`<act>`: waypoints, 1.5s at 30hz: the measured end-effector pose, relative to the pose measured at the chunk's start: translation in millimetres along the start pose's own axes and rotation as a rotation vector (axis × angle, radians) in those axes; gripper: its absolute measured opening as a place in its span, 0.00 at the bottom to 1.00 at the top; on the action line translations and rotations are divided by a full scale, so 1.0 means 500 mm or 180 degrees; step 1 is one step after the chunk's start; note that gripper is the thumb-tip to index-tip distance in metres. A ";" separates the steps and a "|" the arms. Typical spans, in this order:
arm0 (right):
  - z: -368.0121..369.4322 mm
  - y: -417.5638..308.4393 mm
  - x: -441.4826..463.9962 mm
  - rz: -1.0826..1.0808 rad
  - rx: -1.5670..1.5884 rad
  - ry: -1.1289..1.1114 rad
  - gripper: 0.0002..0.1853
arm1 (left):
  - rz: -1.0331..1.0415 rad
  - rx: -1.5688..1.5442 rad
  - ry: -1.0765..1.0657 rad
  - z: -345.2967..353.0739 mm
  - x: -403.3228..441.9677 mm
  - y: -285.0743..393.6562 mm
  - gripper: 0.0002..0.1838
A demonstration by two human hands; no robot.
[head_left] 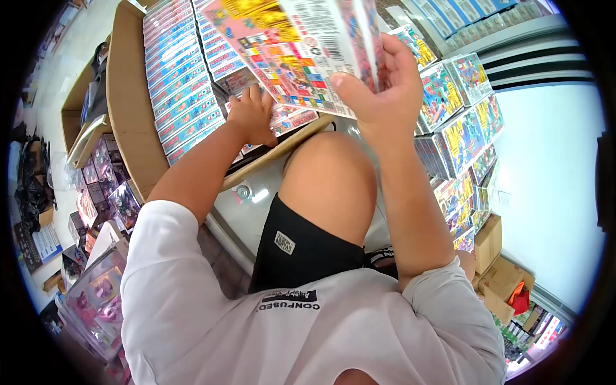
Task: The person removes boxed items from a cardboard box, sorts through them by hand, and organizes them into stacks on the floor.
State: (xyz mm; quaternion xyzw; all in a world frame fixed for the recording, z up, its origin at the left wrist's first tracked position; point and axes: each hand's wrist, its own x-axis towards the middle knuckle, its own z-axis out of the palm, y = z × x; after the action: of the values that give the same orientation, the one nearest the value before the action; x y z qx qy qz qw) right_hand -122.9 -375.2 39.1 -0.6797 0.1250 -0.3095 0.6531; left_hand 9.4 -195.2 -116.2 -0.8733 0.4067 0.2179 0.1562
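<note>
My right hand [388,90] grips a flat, brightly printed box [301,58] by its right side, thumb on the printed face. The box is tilted and runs out of the top of the view; a barcode shows on its white part. I cannot tell whether a second box sits behind it. My left hand [252,117] reaches into a large cardboard carton [131,96], fingers spread over the packed boxes near its front edge. Rows of thin printed boxes [183,83] stand tightly side by side in that carton.
Stacks of plastic-wrapped printed boxes [462,128] rise to the right, beside a white panel [539,141]. Brown cartons [504,276] are at lower right. Clear-wrapped pink boxes [102,295] stand at lower left. My bent knee [330,173] is close to the carton's front edge.
</note>
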 end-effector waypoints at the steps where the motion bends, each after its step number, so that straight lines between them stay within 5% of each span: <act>1: -0.007 -0.001 -0.004 -0.0026 0.0194 0.0147 0.36 | -0.0010 -0.0016 0.0049 0.001 0.002 -0.006 0.60; 6: -0.077 -0.034 -0.026 0.0003 0.0510 0.0476 0.36 | -0.0096 -0.0584 0.0451 -0.025 -0.026 -0.018 0.71; 10: -0.138 -0.046 -0.043 -0.0066 0.0701 0.0799 0.33 | -0.0221 -0.0768 0.0728 -0.097 -0.069 -0.044 0.70; 16: -0.214 -0.083 -0.064 -0.0002 0.1244 0.1215 0.31 | 0.0034 -0.1594 0.2041 -0.176 -0.162 -0.136 0.62; 21: -0.255 -0.139 -0.108 0.0094 0.1526 0.1095 0.33 | 0.0510 -0.3823 0.2360 -0.268 -0.321 -0.191 0.64; 23: -0.274 -0.146 -0.141 0.0152 0.1429 0.1106 0.35 | 0.0190 -0.3566 0.2382 -0.298 -0.400 -0.227 0.63; 25: -0.288 -0.162 -0.179 0.0203 0.1413 0.1092 0.37 | 0.0549 -0.4072 0.2849 -0.317 -0.462 -0.201 0.59; 28: -0.306 -0.191 -0.246 0.0481 0.1587 0.1133 0.40 | 0.0668 -0.5518 0.2343 -0.256 -0.562 -0.223 0.49; 33: -0.382 -0.245 -0.377 0.0881 0.1878 0.1044 0.41 | 0.2806 -0.7066 0.0273 -0.113 -0.480 -0.165 0.46; 38: -0.489 -0.325 -0.548 0.1061 0.0908 0.1085 0.47 | 0.2905 -0.7462 -0.1247 -0.120 -0.409 0.122 0.46; 45: -0.635 -0.332 -0.808 0.0962 0.1101 0.1282 0.53 | 0.2801 -0.7181 -0.2301 -0.154 -0.399 0.407 0.46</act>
State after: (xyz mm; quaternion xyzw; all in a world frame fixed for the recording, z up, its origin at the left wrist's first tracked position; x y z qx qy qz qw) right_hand -661.0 -381.3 81.2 -0.4571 0.2971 -0.3540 0.7599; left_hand -244.1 -228.1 31.4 -0.2026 0.1849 0.7019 -0.6573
